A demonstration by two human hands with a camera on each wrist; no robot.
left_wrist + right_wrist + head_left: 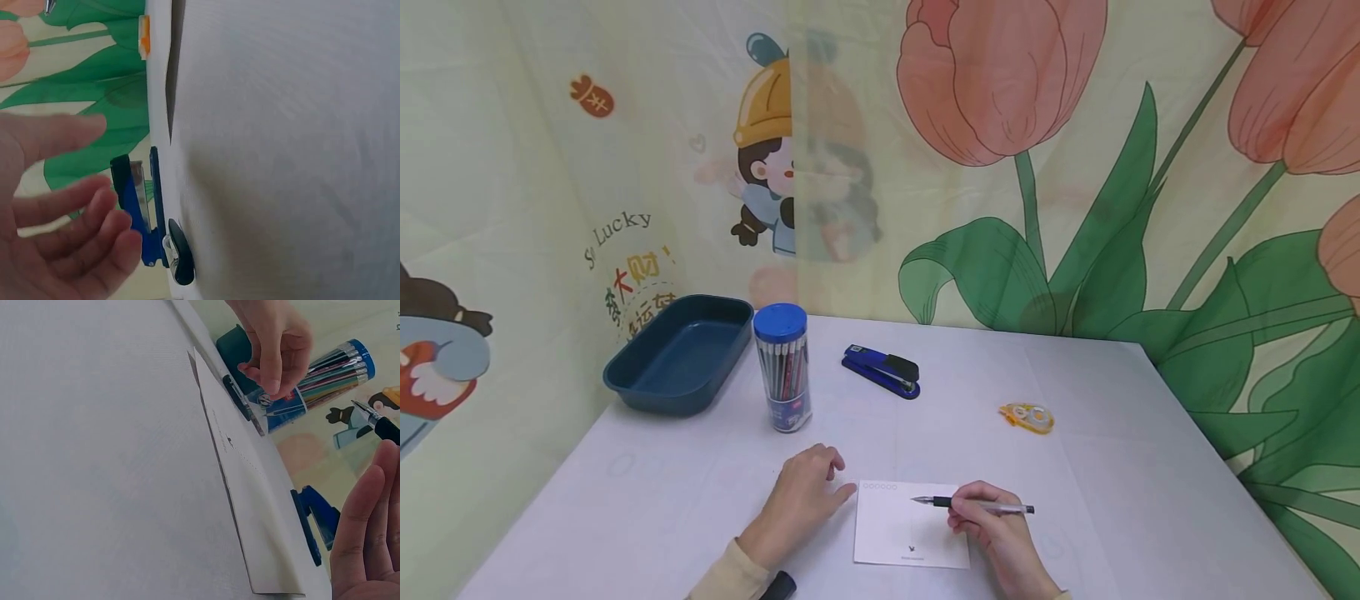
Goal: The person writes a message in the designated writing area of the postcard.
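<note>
My right hand (996, 529) pinches a gel pen (992, 505) with a black grip and clear barrel. The pen's metal tip points left over a small white note sheet (891, 525), which has a row of small circles along its top and a tiny bird print low down. In the right wrist view the pen tip (365, 409) shows apart from the paper. My left hand (801, 500) is beside the sheet's left edge, its fingers loosely bent around nothing. A small dark object (181, 253) appears beyond those fingers in the left wrist view; its kind is unclear.
A clear tub of pencils (786, 375) with a blue lid stands beyond the left hand, beside a dark teal tray (677, 396). Behind the sheet lies a blue stapler (882, 371). An orange correction tape (1028, 417) sits farther right. Printed curtains hang around the table (1112, 483).
</note>
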